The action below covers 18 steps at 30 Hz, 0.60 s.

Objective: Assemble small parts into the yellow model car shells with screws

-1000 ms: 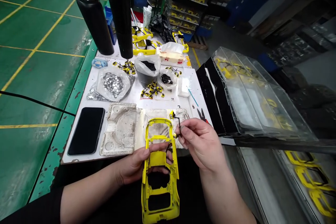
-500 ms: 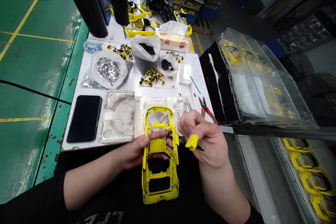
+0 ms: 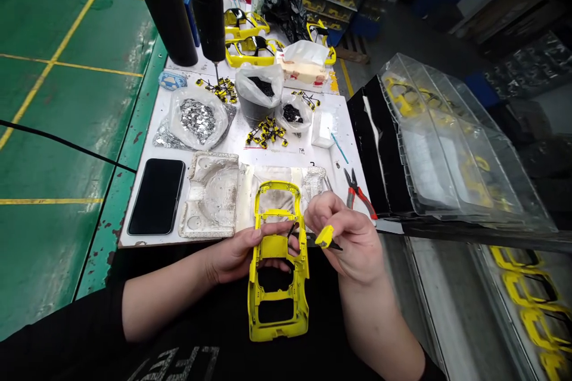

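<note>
A yellow toy car body shell [image 3: 277,262] lies lengthwise in front of me, its front end over the table edge. My left hand [image 3: 236,253] grips it from the left at the middle, thumb on top. My right hand [image 3: 346,235] is pinched round a small yellow and black mirror part [image 3: 326,237], held just right of the shell's side. A thin black stem sticks out from the part toward the shell.
On the white table [image 3: 308,158] lie a black phone [image 3: 156,195], a grey moulded jig [image 3: 213,193], red-handled pliers [image 3: 357,190], bags of small parts [image 3: 196,122] and loose yellow-black mirror pieces [image 3: 267,133]. Clear trays [image 3: 447,149] holding yellow shells stand at the right. Black cylinders [image 3: 163,6] rise at the back.
The right hand turned the small part from raised with its black stem up to yellow cap outward, and brought it closer to the shell's right side. The view shifted slightly.
</note>
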Each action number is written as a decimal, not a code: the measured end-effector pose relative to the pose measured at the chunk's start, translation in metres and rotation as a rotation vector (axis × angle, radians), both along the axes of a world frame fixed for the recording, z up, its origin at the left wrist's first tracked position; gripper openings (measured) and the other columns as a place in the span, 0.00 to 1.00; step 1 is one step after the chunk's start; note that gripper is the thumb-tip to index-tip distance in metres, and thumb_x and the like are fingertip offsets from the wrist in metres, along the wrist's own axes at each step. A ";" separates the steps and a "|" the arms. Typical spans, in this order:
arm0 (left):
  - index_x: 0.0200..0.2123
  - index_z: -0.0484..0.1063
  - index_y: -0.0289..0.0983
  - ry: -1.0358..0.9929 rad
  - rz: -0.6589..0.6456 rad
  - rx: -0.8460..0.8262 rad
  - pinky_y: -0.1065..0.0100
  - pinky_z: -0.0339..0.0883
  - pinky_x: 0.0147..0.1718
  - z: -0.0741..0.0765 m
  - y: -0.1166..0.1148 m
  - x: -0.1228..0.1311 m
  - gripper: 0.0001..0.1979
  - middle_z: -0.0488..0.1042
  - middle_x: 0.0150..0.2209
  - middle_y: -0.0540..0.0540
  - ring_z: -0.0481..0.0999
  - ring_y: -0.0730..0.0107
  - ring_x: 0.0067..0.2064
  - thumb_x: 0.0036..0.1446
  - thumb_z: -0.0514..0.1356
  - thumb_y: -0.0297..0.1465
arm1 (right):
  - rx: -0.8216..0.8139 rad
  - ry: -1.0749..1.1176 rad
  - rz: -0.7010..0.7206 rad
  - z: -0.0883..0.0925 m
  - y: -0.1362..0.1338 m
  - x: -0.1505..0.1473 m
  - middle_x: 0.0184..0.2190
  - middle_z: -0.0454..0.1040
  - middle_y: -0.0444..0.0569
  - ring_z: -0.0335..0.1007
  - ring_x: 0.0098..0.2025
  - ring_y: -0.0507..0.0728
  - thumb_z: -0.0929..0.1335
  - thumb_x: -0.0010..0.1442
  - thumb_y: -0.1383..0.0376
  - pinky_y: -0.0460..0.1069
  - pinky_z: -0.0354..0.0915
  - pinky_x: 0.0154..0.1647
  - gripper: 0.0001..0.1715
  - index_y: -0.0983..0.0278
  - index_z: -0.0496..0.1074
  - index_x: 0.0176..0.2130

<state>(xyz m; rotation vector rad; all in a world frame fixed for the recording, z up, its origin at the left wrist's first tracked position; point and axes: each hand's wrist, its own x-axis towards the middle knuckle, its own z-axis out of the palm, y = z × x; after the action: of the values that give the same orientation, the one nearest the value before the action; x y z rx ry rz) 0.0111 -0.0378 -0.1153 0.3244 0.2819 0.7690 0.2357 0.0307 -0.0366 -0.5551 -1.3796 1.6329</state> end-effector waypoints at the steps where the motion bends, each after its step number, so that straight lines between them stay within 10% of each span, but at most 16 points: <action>1: 0.72 0.75 0.39 0.006 0.002 0.001 0.52 0.75 0.60 0.000 0.000 0.000 0.41 0.79 0.64 0.33 0.78 0.46 0.64 0.65 0.71 0.57 | -0.001 0.003 0.009 -0.001 0.000 0.000 0.39 0.62 0.47 0.66 0.39 0.56 0.78 0.70 0.63 0.52 0.69 0.37 0.09 0.47 0.87 0.47; 18: 0.71 0.76 0.37 0.034 -0.012 0.013 0.45 0.72 0.63 -0.002 0.000 -0.001 0.42 0.78 0.65 0.29 0.76 0.38 0.66 0.64 0.70 0.58 | 0.192 -0.226 -0.162 0.017 -0.010 -0.005 0.39 0.70 0.47 0.70 0.43 0.56 0.77 0.73 0.63 0.53 0.71 0.45 0.06 0.51 0.86 0.48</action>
<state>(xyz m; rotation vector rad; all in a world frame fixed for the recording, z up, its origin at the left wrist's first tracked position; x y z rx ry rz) 0.0104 -0.0374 -0.1171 0.3516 0.3069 0.7541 0.2307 0.0203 -0.0200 -0.7338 -1.5920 1.3220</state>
